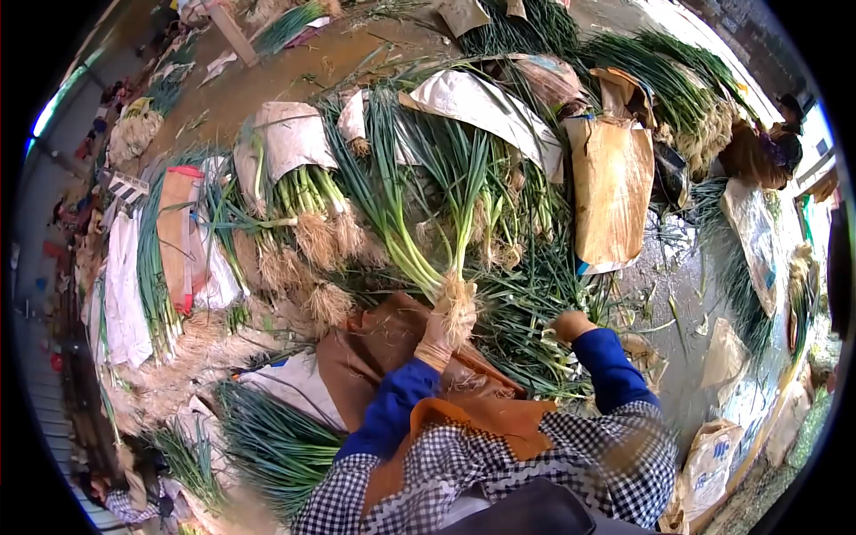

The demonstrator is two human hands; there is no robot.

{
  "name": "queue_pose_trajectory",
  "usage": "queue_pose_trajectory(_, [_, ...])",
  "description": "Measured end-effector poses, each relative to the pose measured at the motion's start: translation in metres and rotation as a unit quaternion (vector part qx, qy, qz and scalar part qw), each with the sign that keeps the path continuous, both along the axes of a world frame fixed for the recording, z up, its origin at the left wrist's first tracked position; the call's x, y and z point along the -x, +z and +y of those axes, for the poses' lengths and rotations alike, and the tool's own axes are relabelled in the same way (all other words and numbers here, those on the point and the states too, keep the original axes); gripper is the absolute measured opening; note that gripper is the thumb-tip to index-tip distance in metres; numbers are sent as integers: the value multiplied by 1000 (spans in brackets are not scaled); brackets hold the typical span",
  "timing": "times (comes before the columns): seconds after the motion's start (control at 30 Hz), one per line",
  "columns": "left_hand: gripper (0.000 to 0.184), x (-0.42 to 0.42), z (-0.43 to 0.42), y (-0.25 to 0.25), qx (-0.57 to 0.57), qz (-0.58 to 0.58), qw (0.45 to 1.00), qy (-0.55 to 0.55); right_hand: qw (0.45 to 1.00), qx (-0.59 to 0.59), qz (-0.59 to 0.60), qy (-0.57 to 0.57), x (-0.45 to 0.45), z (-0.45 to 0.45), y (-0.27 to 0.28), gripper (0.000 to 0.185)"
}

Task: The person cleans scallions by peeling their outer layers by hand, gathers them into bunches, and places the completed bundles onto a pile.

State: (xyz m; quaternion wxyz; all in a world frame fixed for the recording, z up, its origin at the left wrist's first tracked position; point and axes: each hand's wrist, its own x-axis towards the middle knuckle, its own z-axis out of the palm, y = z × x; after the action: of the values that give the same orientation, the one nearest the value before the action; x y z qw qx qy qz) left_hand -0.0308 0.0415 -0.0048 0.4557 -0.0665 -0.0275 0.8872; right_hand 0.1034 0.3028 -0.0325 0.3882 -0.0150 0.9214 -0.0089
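My left hand [443, 332] is closed round the root end of several green onions [403, 241], whose pale roots spread over the fingers and whose green leaves fan out away from me. Off to the right, my right hand [573, 325] is curled above a heap of loose green leaves [526, 330]; whether it holds anything is hidden. Below my left hand a brown cloth [379, 352] lies over my lap. More onions with bushy roots [312, 232] lie just left of the held ones.
A tan paper sack [611, 192] stands beyond my right hand. White sacks [486, 102] cover onions at the back. A bundle of green leaves [276, 432] lies at lower left. At the far right sits another person [762, 152].
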Motion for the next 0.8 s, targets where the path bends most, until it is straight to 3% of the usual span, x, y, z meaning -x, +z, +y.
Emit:
queue_pose_trajectory(0.07, [42,3,-1,10,-40,19,998,-43,977,84,193,38,54,-1,-9,29])
queue_pose_trajectory(0.1, [46,7,-4,11,-30,50,997,-47,913,227,296,-167,70,3,-14,33])
queue_pose_trajectory(0.13, [50,11,-7,15,-20,82,995,-50,877,205,320,-295,91,-20,40,38])
queue_pose_trajectory(0.17, [49,19,-8,24,-20,137,989,-43,858,195,337,-334,116,-24,39,46])
queue_pose_trajectory(0.2, [43,36,-6,18,-96,193,975,-60,856,171,366,-322,137,-26,35,46])
queue_pose_trajectory(0.27, [37,35,-18,65,-24,236,970,48,849,187,342,-356,172,-35,20,57])
queue_pose_trajectory(0.3, [39,29,-16,90,-48,217,973,60,858,167,318,-368,186,-42,17,57])
queue_pose_trajectory(0.33, [39,32,-20,68,-45,218,973,63,865,146,293,-379,194,-46,14,56])
queue_pose_trajectory(0.37, [39,39,-26,32,8,162,986,28,852,188,281,-400,195,-46,11,54])
queue_pose_trajectory(0.4, [38,31,-24,25,126,142,979,79,812,250,347,-397,194,-46,-4,48])
queue_pose_trajectory(0.43, [36,23,-21,22,251,121,953,116,799,314,316,-403,190,-46,3,47])
queue_pose_trajectory(0.47, [32,17,-17,17,272,137,948,93,785,374,281,-407,183,-44,10,46])
queue_pose_trajectory(0.5, [30,12,-15,3,235,152,958,60,662,568,251,-419,171,-47,-1,39])
queue_pose_trajectory(0.53, [28,7,-11,-2,199,165,966,26,557,637,235,-477,150,-66,37,33])
queue_pose_trajectory(0.6, [28,-8,3,-4,274,166,947,-29,622,559,290,-465,142,-76,18,29])
queue_pose_trajectory(0.63, [27,-14,15,-7,298,158,941,-10,686,496,244,-473,133,-84,38,32])
queue_pose_trajectory(0.67, [27,-19,19,-8,292,144,945,-21,678,480,323,-453,130,-92,14,32])
queue_pose_trajectory(0.73, [27,-21,22,-5,296,123,947,17,694,466,356,-417,107,-101,57,34])
queue_pose_trajectory(0.77, [27,-21,21,-4,295,122,948,17,715,444,415,-345,103,-100,31,35])
queue_pose_trajectory(0.8, [27,-21,19,-2,303,118,946,0,770,320,489,-257,96,-102,49,35])
